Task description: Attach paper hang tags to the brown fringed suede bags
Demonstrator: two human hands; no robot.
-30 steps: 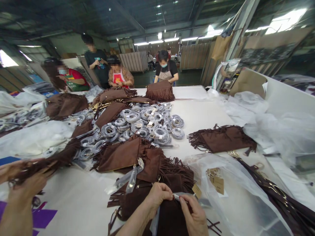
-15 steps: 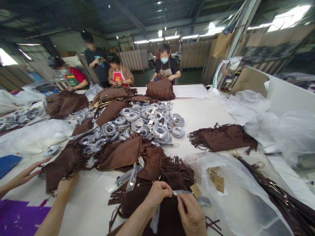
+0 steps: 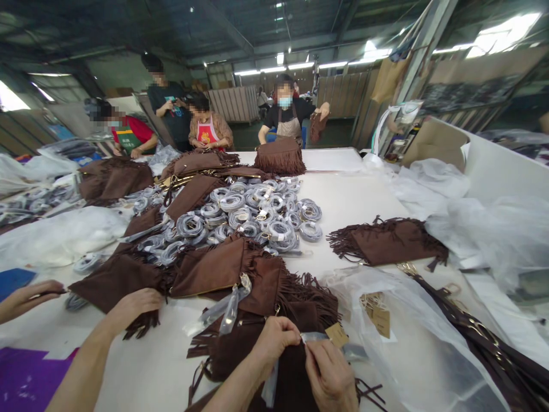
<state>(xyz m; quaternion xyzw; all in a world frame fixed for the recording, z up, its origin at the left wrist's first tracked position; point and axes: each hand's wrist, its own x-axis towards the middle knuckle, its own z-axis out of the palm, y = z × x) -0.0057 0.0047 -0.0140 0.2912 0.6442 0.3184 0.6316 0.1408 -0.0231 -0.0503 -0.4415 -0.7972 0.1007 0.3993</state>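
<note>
My left hand [image 3: 277,343] is closed in a pinch over a dark brown fringed bag [image 3: 291,377]. My right hand [image 3: 330,369] pinches close beside it, the fingertips of both hands nearly meeting. Between them shows a bit of clear plastic [image 3: 313,336]; the small thing in the fingers is hidden. A tan paper tag [image 3: 337,335] sticks out just behind my right hand. Another clear plastic strip [image 3: 270,386] hangs below my left hand. Just beyond lie stacked brown fringed bags [image 3: 214,266], one with a plastic-wrapped zipper pull [image 3: 240,292].
At left, a co-worker's hands [image 3: 132,312] handle another brown bag [image 3: 122,280]. Coiled, wrapped straps [image 3: 257,212] are heaped mid-table. On the right are a fringed bag [image 3: 398,240], a plastic bag [image 3: 412,337] with tags [image 3: 377,315], and brown straps [image 3: 480,332]. Co-workers stand across the table.
My hands stay almost in place, the right shifting slightly left. The neighbour's bag at left has been turned and spread flatter. A co-worker across has lifted a brown item to the right.
</note>
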